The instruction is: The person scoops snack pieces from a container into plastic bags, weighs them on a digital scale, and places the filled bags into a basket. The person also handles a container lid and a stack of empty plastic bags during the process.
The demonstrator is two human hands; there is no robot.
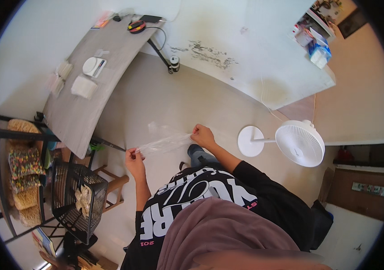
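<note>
A thin, clear plastic bag or sheet (165, 144) is stretched between my two hands in front of my body, above the floor. My left hand (135, 163) pinches its left end, and my right hand (203, 136) pinches the right end, a little higher up. A loose, crumpled part of the plastic sticks out on its far side. Whether it is a bag or flat film cannot be made out.
On the grey table (77, 127) at left are a white kitchen scale (94, 66) and white stacks (84, 87). A black basket (94, 198) sits by a wooden stool (119, 182) and a shelf of snack bags (26, 162). A white fan (300, 143) stands at right.
</note>
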